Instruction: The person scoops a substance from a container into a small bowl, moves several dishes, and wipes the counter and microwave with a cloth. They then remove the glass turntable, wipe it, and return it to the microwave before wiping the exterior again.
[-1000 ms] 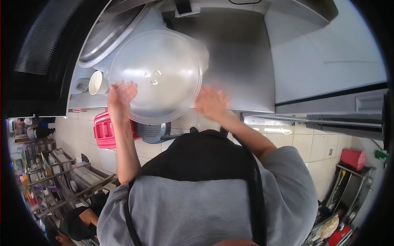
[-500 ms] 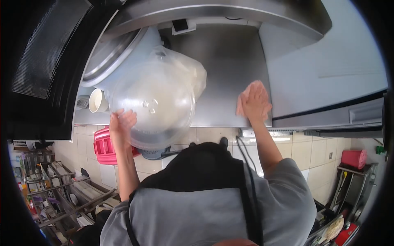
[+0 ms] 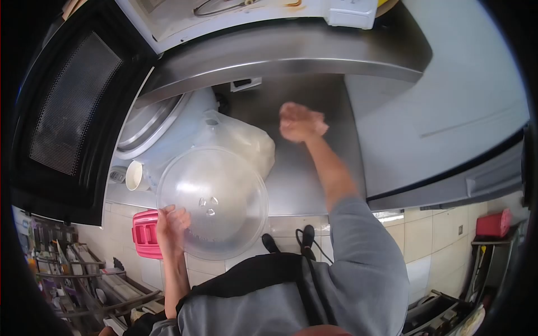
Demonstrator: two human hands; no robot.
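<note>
Gripping the near rim of the glass turntable plate (image 3: 216,199), my left hand (image 3: 172,225) has its fingers curled over the edge. The plate hangs partly over the front edge of the steel worktop (image 3: 319,179). My right hand (image 3: 301,122) is stretched out over the far part of the worktop, well apart from the plate, and too blurred for me to tell whether it is open or closed. A clear plastic bag (image 3: 244,140) lies just behind the plate, and a white cup (image 3: 134,175) stands at its left.
</note>
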